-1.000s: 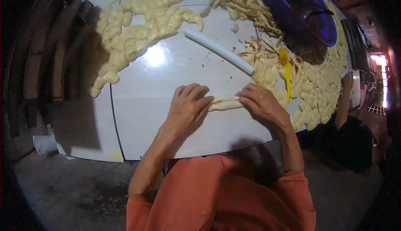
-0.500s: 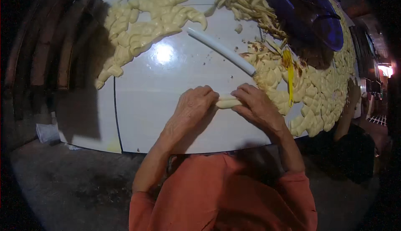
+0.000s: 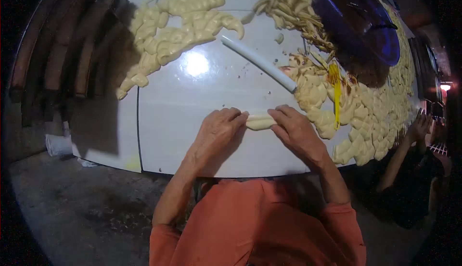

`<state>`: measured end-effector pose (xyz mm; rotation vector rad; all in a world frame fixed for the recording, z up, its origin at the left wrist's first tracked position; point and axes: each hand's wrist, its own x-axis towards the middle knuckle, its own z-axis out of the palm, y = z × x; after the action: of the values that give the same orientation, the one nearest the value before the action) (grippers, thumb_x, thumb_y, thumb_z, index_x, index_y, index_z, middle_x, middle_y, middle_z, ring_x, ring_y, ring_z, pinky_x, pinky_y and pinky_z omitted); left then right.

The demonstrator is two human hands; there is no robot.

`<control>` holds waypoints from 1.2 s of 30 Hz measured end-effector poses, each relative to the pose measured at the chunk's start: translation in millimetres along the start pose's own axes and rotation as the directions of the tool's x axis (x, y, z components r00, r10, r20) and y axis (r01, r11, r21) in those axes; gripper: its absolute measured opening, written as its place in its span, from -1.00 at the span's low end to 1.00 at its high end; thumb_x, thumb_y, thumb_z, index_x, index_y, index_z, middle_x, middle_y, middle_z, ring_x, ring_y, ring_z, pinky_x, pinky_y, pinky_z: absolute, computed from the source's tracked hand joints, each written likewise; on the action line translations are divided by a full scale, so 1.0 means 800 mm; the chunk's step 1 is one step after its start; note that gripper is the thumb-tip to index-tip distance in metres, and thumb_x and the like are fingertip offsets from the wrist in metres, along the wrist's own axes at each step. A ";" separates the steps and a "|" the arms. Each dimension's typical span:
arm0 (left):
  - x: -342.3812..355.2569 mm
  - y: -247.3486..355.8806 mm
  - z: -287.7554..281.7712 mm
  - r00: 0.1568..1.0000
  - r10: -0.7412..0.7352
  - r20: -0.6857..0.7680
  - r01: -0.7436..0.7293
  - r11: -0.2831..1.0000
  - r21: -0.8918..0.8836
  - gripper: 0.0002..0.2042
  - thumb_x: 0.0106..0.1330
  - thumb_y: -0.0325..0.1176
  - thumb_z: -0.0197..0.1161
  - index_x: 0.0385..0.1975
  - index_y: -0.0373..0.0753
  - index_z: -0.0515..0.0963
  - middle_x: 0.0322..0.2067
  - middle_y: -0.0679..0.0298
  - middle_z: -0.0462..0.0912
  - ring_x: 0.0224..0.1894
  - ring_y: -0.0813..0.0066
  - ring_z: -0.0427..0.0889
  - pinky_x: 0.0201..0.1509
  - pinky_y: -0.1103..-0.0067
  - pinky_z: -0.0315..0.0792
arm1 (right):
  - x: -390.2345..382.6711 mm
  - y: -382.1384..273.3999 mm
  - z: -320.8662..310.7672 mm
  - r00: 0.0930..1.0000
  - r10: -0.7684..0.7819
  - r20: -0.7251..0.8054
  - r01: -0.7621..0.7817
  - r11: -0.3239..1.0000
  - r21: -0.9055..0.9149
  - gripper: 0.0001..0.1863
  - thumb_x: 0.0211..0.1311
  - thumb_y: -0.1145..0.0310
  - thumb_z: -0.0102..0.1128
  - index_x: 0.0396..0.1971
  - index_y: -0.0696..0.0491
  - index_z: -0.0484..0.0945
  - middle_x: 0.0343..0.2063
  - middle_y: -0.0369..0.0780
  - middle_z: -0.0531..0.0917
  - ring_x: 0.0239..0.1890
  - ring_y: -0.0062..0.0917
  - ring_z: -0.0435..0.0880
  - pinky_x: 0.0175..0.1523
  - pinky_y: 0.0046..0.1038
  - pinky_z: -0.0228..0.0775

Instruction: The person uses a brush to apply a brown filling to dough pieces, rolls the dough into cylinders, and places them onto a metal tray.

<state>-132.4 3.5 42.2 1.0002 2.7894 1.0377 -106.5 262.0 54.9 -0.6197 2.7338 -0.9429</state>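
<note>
Many pale dough pieces [image 3: 178, 37] lay massed at the upper left of the frame on the white bench [image 3: 168, 126]. At the centre, the left hand [image 3: 219, 129] had its fingers curled narrowly over the left end of a folded dough roll [image 3: 260, 122]; a whitish rod [image 3: 260, 64] slanted above. The right hand [image 3: 298, 133] held the roll's other end between thumb and fingers. Farther right, a yellow tool [image 3: 337, 95] lay across flattened dough [image 3: 368, 124], below a blue basin [image 3: 385, 44], and a co-worker's hand [image 3: 420, 126] showed near the right edge.
</note>
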 end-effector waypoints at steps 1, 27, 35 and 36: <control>0.002 0.007 0.004 0.997 -0.071 0.043 0.069 0.997 0.045 -0.65 0.18 -0.51 0.39 0.00 -0.16 0.66 -0.27 0.12 0.72 -0.30 0.03 0.71 -0.18 0.21 0.60 | -0.001 0.002 0.004 1.000 -0.002 -0.018 0.002 1.000 -0.012 -0.50 0.19 0.47 0.36 0.16 0.15 0.52 -0.03 -0.05 0.59 -0.06 -0.11 0.63 0.02 -0.21 0.53; -0.080 -0.035 -0.200 0.974 -0.202 0.106 0.226 0.917 -0.329 -0.76 0.36 -0.29 0.21 -0.08 -0.24 0.44 -0.30 0.02 0.59 -0.22 -0.09 0.66 -0.16 0.15 0.51 | 0.151 -0.162 -0.030 0.994 -0.108 0.018 0.109 0.993 -0.048 -0.61 0.03 0.24 0.46 -0.18 0.15 0.63 -0.40 -0.15 0.67 -0.48 -0.33 0.69 -0.35 -0.29 0.52; -0.154 -0.091 -0.477 0.886 0.169 -0.431 -0.095 0.978 0.188 -0.80 0.35 -0.35 0.31 -0.08 -0.18 0.57 -0.41 0.19 0.63 -0.39 0.20 0.71 -0.34 0.35 0.59 | 0.312 -0.436 -0.076 0.887 -0.458 -0.059 0.441 0.879 -0.183 -0.72 0.06 0.47 0.45 -0.19 0.03 0.61 -0.29 -0.16 0.72 -0.26 -0.29 0.75 -0.13 -0.31 0.61; -0.159 -0.094 -0.515 0.853 0.206 -0.479 -0.081 0.960 0.269 -0.81 0.35 -0.34 0.32 -0.10 -0.18 0.59 -0.38 0.21 0.66 -0.39 0.25 0.72 -0.35 0.40 0.60 | 0.331 -0.476 -0.084 0.868 -0.489 -0.083 0.471 0.865 -0.173 -0.73 0.09 0.49 0.43 -0.19 0.04 0.62 -0.29 -0.15 0.72 -0.27 -0.30 0.75 -0.14 -0.33 0.60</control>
<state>-160.8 -354.0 293.2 1.1146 3.3794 1.1407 -240.0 -89.9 334.8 -1.3663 2.8294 -0.8969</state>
